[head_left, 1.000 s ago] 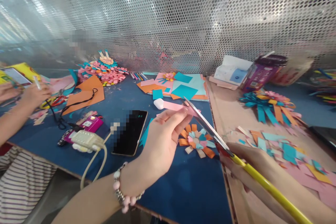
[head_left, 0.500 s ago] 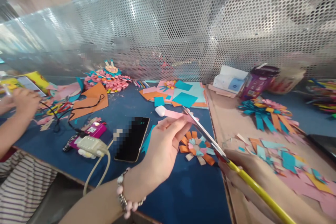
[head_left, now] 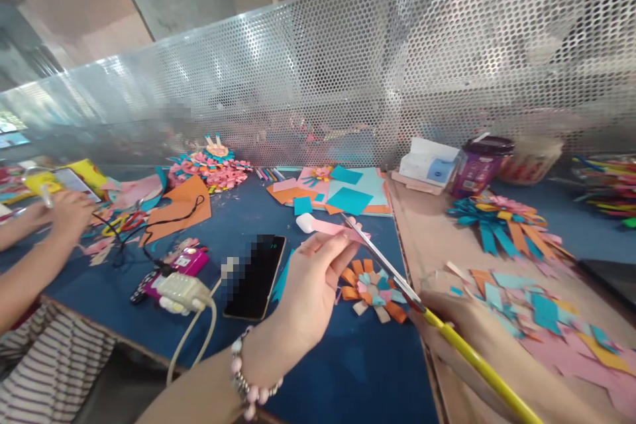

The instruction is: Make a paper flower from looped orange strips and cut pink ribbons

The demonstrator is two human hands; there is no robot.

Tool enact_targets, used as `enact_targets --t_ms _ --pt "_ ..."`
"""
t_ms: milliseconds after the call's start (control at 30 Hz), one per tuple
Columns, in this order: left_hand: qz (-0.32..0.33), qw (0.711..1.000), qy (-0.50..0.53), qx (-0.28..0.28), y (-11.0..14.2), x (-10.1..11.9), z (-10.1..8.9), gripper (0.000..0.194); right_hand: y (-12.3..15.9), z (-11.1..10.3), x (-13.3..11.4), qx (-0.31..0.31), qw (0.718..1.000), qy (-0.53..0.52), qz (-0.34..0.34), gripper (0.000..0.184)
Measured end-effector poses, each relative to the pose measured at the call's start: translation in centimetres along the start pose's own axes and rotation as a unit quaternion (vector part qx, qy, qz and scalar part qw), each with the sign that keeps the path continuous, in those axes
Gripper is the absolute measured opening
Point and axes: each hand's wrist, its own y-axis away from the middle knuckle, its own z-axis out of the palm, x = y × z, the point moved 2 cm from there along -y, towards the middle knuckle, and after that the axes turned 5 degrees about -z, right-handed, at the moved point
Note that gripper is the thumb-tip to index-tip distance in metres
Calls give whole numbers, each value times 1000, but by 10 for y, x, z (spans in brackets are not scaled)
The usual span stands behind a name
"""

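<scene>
My left hand (head_left: 315,278), closed with fingertips pinched, holds a white plastic spoon (head_left: 305,223) whose handle is covered by a pink paper strip (head_left: 328,228). In my right hand (head_left: 460,324) is a pair of yellow-handled scissors (head_left: 385,264), seen edge-on. Their silver tips overlap the end of the pink strip in view; whether the blades are apart, I cannot tell. Just beyond my left fingers lies a paper flower (head_left: 370,288) with orange, pink and blue loops.
Blue and orange paper sheets (head_left: 350,201) lie ahead. A black phone (head_left: 256,278) and a white plug adapter (head_left: 183,290) with cables sit left. Paper scraps (head_left: 546,308), a ribbon flower (head_left: 501,225) and a purple cup (head_left: 481,162) are right. Another person's hand (head_left: 69,215) works far left.
The camera view has tilted up slightly, so the table sits a little lower. Both hands keep their holds; the scissor tips have shifted slightly against the pink strip.
</scene>
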Motion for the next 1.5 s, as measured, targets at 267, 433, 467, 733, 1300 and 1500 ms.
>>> enact_targets --t_ms 267,433,467,733,1300,1500 --pt "-3 1000 1 -4 0 0 0 5 1 0 -2 -5 1000 1 -5 34" --pt "-3 1000 -3 -7 -1 1 1 5 -2 -7 -11 7 1000 -25 -3 31" --pt "-2 1000 -4 -7 -1 1 1 5 -2 -9 -13 5 999 -32 -5 32" --pt "8 1000 -9 -14 -3 -1 -2 6 -1 -13 -16 1 999 -39 -9 34" --pt "2 1000 -5 -10 -2 -1 0 6 -3 -8 -9 17 999 -39 -13 33" --pt "0 1000 -9 -10 -2 -2 1 6 1 -6 -7 9 999 -37 -7 35"
